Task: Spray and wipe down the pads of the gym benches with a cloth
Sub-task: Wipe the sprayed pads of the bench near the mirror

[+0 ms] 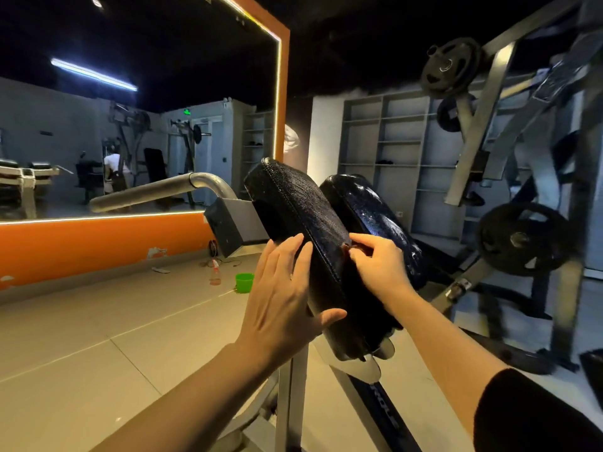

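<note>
Two black pads tilted on a bench frame, both hands on the nearer one.
Left hand flat against its side, fingers straight; right hand pinches its edge at a small tear.

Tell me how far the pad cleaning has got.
The right pad glistens wet, so it looks sprayed. No cloth is in view. The left hand lies flat against the left pad, thumb under its edge, while the right hand picks at a torn spot on its seam. The spray bottle and green bucket stand on the floor behind. Wiping looks still to do.
</note>
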A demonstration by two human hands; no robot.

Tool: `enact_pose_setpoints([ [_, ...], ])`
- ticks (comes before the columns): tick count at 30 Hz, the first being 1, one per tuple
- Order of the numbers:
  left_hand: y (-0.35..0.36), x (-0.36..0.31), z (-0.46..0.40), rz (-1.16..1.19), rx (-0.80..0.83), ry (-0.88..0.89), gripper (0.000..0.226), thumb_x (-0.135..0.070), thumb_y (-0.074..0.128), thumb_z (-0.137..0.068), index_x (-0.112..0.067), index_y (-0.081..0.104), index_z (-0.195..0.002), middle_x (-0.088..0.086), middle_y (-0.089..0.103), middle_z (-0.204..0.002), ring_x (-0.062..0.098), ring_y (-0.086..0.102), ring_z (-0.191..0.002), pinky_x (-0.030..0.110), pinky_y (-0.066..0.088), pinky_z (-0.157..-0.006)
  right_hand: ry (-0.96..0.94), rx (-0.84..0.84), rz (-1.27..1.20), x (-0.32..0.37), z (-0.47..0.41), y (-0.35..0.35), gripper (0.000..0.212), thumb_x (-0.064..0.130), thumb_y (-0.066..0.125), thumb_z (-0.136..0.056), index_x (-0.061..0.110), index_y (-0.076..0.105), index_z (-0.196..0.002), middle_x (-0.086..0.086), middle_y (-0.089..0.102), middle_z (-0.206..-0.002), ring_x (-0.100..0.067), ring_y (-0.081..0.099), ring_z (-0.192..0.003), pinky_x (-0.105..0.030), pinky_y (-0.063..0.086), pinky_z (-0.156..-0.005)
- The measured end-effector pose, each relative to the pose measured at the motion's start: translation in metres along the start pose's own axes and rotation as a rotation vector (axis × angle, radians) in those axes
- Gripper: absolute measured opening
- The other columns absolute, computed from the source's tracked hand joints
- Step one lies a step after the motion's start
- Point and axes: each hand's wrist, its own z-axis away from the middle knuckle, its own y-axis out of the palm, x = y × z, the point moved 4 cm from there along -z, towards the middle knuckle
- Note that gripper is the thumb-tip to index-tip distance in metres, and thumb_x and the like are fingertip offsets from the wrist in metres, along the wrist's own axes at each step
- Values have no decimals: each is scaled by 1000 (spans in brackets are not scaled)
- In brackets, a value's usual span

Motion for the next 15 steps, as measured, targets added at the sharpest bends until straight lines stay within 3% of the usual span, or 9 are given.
enact_pose_setpoints([
  [3, 4, -13, 5, 37, 8, -29, 106, -75, 59, -66, 1, 46, -139, 20, 46, -143, 34, 41, -135, 48, 18, -117, -203, 56, -36, 23, 9, 8, 37, 12, 58, -94, 13, 61, -131, -1, 59, -131, -14, 51, -123, -24, 35, -107],
  [5, 8, -20, 12, 54, 17, -20, 106, -74, 58, -67, 0, 44, -141, 20, 43, -146, 33, 37, -137, 46, 15, -119, -106, 51, 22, -3, 10, 5, 36, 10, 55, -95, 11, 61, -130, -3, 58, -133, -17, 50, -125, -18, 31, -102],
  [8, 11, -23, 26, 47, 31, 11, 112, -70, 72, -62, 1, 41, -143, 20, 41, -147, 34, 36, -138, 47, 14, -119, 190, 8, 11, -47, 22, -9, 37, 12, 54, -94, 13, 62, -130, -9, 62, -129, -25, 57, -115, -30, 40, -98],
  [10, 11, -25, 31, 44, 28, 22, 113, -68, 76, -60, 2, 42, -142, 21, 43, -145, 35, 39, -137, 49, 17, -118, 231, -23, -7, -46, 33, -11, 39, 12, 54, -94, 14, 60, -133, -11, 61, -130, -26, 57, -114, -31, 41, -97],
  [15, 13, -33, 33, 61, 34, -9, 112, -67, 76, -62, 0, 39, -144, 21, 40, -148, 35, 35, -139, 47, 14, -119, -182, 32, -68, 11, 63, -5, 37, 9, 55, -95, 13, 59, -132, 4, 56, -128, -7, 48, -120, -14, 31, -99],
])
